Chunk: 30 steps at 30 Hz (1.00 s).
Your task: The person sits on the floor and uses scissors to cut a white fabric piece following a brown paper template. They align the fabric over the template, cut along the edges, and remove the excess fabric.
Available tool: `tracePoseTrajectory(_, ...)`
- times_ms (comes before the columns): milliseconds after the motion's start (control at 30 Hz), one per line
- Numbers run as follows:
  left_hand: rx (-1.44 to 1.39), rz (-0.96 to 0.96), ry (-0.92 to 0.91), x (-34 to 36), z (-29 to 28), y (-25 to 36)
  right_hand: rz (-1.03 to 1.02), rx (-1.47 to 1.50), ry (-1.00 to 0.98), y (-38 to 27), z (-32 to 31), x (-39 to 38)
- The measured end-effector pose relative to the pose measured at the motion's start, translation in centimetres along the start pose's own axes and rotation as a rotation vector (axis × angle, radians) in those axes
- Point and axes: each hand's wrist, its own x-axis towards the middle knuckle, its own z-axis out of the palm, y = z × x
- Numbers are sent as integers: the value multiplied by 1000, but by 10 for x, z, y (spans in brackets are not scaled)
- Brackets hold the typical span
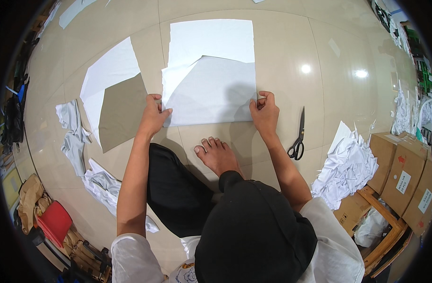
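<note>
A thin white cloth piece [211,92] with one slanted upper edge lies over a larger white cloth piece [211,40] on the floor, near edges toward my foot. My left hand [153,115] is at its left edge, thumb and curled fingers closed on the border. Over at the right edge, my right hand [265,113] pinches the cloth between thumb and bent fingers. How many layers each hand grips is hidden. Black-handled scissors [298,139] lie to the right of my right hand, blades pointing away from me.
Left of my hands, a brown-grey pattern piece [121,111] rests on white cloth [107,66]. Crumpled white scraps [73,134] lie farther left. A heap of white offcuts [348,162] sits at right beside cardboard boxes [404,165]. My bare foot [219,158] is close to the cloth.
</note>
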Motion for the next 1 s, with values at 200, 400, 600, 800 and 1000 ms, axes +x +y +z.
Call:
tracePoseTrajectory(200, 65, 10, 59, 3, 4, 10, -5, 2, 9, 1, 0, 0)
tracePoseTrajectory(400, 131, 62, 157, 14, 11, 26, -3, 17, 11, 0, 0, 0)
tracePoseTrajectory(600, 148, 24, 194, 18, 10, 24, 10, 18, 14, 1, 0, 0)
tracePoseTrajectory(800, 98, 18, 172, 9, 9, 14, 2, 17, 19, 0, -1, 0)
tracePoseTrajectory(1000, 92, 15, 178, 5, 8, 11, 6, 28, 15, -1, 0, 0)
